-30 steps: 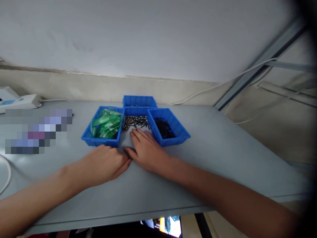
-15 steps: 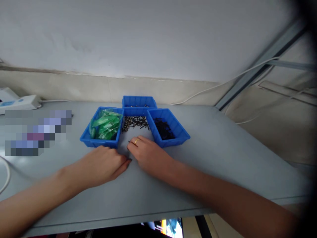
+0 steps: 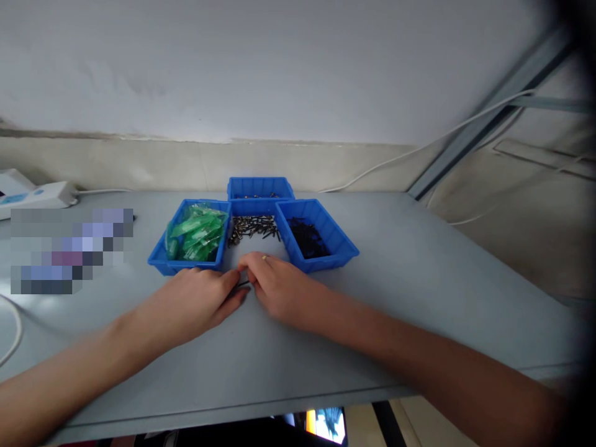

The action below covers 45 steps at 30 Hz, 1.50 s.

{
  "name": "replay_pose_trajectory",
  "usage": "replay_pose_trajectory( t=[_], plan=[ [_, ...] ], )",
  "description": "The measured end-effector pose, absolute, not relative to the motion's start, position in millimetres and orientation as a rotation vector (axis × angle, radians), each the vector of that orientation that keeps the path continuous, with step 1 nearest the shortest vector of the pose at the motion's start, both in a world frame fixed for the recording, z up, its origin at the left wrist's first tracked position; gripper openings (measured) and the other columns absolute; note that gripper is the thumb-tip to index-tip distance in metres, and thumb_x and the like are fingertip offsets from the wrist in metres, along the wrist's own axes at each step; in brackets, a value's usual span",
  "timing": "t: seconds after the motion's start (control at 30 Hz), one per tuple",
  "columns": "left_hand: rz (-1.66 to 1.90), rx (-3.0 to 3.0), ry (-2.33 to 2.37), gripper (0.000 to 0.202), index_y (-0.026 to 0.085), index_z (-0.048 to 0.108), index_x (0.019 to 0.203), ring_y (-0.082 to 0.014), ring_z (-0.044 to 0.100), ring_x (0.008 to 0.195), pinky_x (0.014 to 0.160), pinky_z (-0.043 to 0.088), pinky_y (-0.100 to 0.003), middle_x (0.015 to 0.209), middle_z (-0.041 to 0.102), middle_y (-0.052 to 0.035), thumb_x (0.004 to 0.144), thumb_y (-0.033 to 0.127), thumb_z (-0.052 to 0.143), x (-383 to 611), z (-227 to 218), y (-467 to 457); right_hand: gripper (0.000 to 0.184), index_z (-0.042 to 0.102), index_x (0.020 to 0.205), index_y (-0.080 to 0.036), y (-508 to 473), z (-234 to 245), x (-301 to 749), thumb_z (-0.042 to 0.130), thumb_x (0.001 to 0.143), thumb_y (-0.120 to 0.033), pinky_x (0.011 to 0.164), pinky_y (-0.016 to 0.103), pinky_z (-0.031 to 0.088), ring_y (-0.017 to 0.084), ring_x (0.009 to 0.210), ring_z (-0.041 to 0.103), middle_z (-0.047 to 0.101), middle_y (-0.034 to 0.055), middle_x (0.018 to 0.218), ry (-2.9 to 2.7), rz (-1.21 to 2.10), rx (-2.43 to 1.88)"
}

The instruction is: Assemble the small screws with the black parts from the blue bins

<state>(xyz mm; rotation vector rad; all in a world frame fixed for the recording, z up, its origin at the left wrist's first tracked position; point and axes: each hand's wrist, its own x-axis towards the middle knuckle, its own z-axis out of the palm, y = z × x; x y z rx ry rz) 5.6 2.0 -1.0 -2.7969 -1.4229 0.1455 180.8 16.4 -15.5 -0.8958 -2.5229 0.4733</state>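
My left hand [image 3: 200, 301] and my right hand [image 3: 274, 285] meet fingertip to fingertip on the grey table [image 3: 400, 298], just in front of a loose pile of dark screws [image 3: 254, 226]. Between the fingertips lies a small dark screw [image 3: 243, 284], which my right hand pinches while my left fingers, curled palm down, touch it. A ring shows on my right hand. To the left stands a blue tray [image 3: 158, 259] holding green plastic packets [image 3: 195, 231]. On the right a blue tray [image 3: 336, 247] holds black parts. A third blue tray [image 3: 261, 186] stands behind the pile.
A white device [image 3: 32, 195] with a cable sits at the far left by the wall. A blurred-out patch covers part of the table's left side. A white cable [image 3: 419, 155] runs along the wall to the right. The table's front edge is close to me.
My right hand has drawn back from the screw pile toward me and closed its fingers into a pinch. My left hand has shifted slightly forward until its fingertips meet the right's.
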Motion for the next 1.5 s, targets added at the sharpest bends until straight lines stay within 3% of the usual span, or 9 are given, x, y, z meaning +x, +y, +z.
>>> replay_pose_trajectory(
  t=[0.2,0.43,0.73,0.97,1.27,1.5],
  plan=[
    [0.117,-2.826,-1.328,0.028,0.017,0.053,0.098,-0.0207,0.063,0.060,0.050,0.043,-0.028,0.070,0.064,-0.0041,0.090,0.030,0.029,3.9,-4.1,2.8,0.018,0.041,0.089,-0.017,17.6,-12.2,180.3,0.036,0.077,-0.004,0.067,0.023,0.038,0.012,0.076,0.049,0.052,0.0025,0.083,-2.532,0.529,-0.842],
    [0.102,-2.773,-1.326,0.031,0.018,0.052,0.079,-0.0184,0.059,0.051,0.043,0.034,-0.025,0.057,0.058,-0.0008,0.091,0.032,0.027,5.5,-2.4,3.3,0.012,0.046,0.080,-0.016,16.1,-15.6,183.2,0.035,0.084,-0.013,0.060,0.027,0.033,0.013,0.066,0.048,0.053,0.0034,0.075,-2.700,0.165,-1.040],
    [0.126,-2.790,-1.280,0.024,0.020,0.050,0.082,-0.0194,0.057,0.048,0.041,0.028,-0.026,0.054,0.055,0.0015,0.090,0.030,0.030,6.2,-0.6,0.9,0.009,0.047,0.083,-0.015,13.8,-11.1,183.9,0.040,0.081,-0.019,0.051,0.027,0.028,0.013,0.059,0.050,0.057,0.0027,0.072,-2.770,0.119,-1.157],
    [0.109,-2.890,-1.270,0.024,0.018,0.049,0.079,-0.0183,0.058,0.054,0.046,0.033,-0.027,0.062,0.059,-0.0003,0.089,0.028,0.029,6.2,0.5,0.4,0.008,0.047,0.083,-0.015,13.2,-7.1,183.6,0.040,0.080,-0.018,0.051,0.026,0.027,0.013,0.058,0.051,0.059,0.0029,0.072,-2.798,0.143,-1.154],
    [0.094,-2.970,-1.299,0.023,0.018,0.047,0.077,-0.0167,0.058,0.055,0.047,0.034,-0.026,0.066,0.059,0.0000,0.089,0.027,0.030,5.7,0.6,0.7,0.009,0.049,0.078,-0.015,12.8,-8.4,183.1,0.041,0.080,-0.014,0.066,0.028,0.036,0.016,0.074,0.048,0.054,0.0054,0.078,-2.774,0.017,-0.973],
    [0.084,-2.946,-1.301,0.024,0.018,0.050,0.081,-0.0175,0.059,0.057,0.047,0.034,-0.027,0.067,0.060,-0.0008,0.089,0.027,0.030,4.4,-2.0,1.4,0.009,0.051,0.078,-0.014,12.8,-8.4,183.5,0.042,0.080,-0.014,0.068,0.029,0.038,0.017,0.075,0.046,0.051,0.0057,0.077,-2.790,-0.057,-0.885]
  ],
)
